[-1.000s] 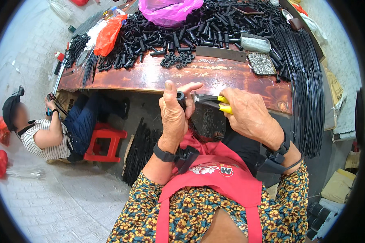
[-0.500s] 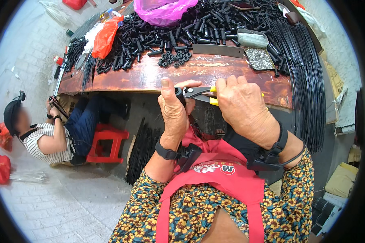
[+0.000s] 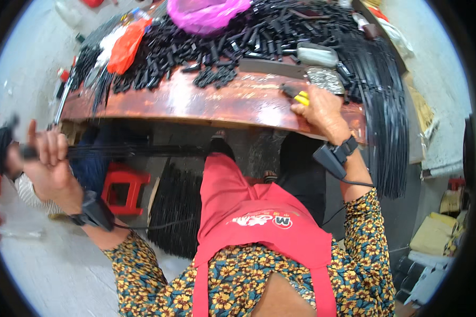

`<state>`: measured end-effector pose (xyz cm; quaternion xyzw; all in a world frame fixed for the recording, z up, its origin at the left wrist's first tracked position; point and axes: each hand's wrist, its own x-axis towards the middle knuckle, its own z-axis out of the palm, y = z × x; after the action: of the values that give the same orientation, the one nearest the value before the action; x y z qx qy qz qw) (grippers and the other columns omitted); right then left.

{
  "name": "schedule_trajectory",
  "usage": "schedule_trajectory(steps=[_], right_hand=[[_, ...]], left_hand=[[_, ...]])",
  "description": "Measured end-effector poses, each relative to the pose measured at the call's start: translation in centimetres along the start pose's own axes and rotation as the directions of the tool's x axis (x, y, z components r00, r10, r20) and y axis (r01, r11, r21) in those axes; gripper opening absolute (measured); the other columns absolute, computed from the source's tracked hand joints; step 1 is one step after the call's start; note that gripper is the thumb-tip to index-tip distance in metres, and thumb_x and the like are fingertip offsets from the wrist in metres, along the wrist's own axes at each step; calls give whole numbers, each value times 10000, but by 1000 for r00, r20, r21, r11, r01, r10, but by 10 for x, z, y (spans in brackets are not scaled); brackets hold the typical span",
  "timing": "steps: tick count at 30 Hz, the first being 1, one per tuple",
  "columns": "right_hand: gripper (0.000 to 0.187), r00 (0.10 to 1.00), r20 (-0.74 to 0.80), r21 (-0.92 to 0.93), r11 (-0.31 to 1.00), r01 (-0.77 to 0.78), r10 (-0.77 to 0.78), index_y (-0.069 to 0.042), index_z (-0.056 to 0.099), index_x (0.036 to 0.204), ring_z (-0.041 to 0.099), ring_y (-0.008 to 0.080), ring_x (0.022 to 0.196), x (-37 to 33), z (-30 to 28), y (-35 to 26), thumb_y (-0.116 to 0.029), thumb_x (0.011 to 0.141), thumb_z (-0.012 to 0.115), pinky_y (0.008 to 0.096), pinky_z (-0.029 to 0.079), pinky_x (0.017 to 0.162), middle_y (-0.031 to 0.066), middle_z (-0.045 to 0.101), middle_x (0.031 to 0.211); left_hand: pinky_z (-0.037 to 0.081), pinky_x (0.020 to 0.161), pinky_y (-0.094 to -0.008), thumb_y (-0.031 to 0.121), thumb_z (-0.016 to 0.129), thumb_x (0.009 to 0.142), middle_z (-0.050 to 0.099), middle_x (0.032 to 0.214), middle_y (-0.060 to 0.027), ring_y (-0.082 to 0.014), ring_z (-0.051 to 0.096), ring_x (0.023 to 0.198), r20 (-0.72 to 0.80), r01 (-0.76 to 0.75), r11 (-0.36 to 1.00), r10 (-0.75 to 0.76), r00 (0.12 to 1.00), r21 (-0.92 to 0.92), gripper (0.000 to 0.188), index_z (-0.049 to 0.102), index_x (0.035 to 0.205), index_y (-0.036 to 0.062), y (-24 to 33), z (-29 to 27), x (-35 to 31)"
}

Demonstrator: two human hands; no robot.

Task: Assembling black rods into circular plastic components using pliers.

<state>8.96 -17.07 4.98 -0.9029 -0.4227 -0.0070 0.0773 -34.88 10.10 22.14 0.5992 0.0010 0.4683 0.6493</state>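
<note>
My left hand (image 3: pixel 52 158) is stretched far out to the left, fingers curled round a black tubular piece (image 3: pixel 29 152). Thin black rods (image 3: pixel 137 150) run from that hand toward my knees, smeared by motion. At the right of the table, my right hand (image 3: pixel 323 110) is closed on pliers with yellow handles (image 3: pixel 302 98) and dark jaws, low over the wood. Just beyond it is a tray of small silvery pieces (image 3: pixel 325 79), partly hidden by the hand.
Black tubular parts (image 3: pixel 195 47) are heaped along the table (image 3: pixel 238 103), with a purple bag (image 3: pixel 209 13) and an orange bag (image 3: pixel 128 45). Long black rods (image 3: pixel 388 132) hang over its right end. A red stool (image 3: pixel 124 187) and a seated person are at left.
My left hand has swung far left with the black tubular piece, rods now trailing from it. My right hand has carried the pliers away from that piece, forward and right over the table.
</note>
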Motion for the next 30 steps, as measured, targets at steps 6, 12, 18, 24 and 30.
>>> schedule_trajectory(steps=[6,12,18,24,30], right_hand=[[515,986,-160,-75,997,34,-46,-84,637,1133,633,360,954,0,6,-6,-490,815,648,475,504,795,203,656,1003],[359,987,-159,99,995,-20,36,-60,650,1133,654,323,921,-28,8,-6,-330,903,591,389,490,789,168,672,1021],[270,970,-152,85,981,-177,189,-23,682,982,678,312,820,-78,-19,66,-264,878,621,366,508,725,178,686,878],[236,912,-140,102,922,-374,386,-64,714,893,657,351,854,-91,-39,88,-263,829,604,440,510,744,172,684,887],[229,810,-379,63,885,-461,448,-9,710,838,662,358,805,-95,-63,144,-220,784,639,446,508,736,192,678,779]], left_hand=[[269,460,-271,589,221,982,312,478,15,-115,275,457,-494,217,919,-27,869,331,772,620,922,-70,-5,9,-29],[257,391,-245,635,336,960,427,457,14,-76,363,403,-636,656,478,-232,736,584,735,662,692,33,-135,-48,-105],[313,425,-286,548,448,948,430,435,-33,-125,410,373,-564,819,329,-601,566,471,661,604,588,16,-275,-96,-175],[425,992,-402,247,644,892,597,1234,-250,-355,556,1183,-598,640,-33,-395,697,768,472,555,1268,-24,-299,-177,-267],[552,655,-282,-121,527,798,619,1087,-142,-197,652,808,-674,760,581,-440,593,290,538,536,1315,31,-305,-142,-179]])
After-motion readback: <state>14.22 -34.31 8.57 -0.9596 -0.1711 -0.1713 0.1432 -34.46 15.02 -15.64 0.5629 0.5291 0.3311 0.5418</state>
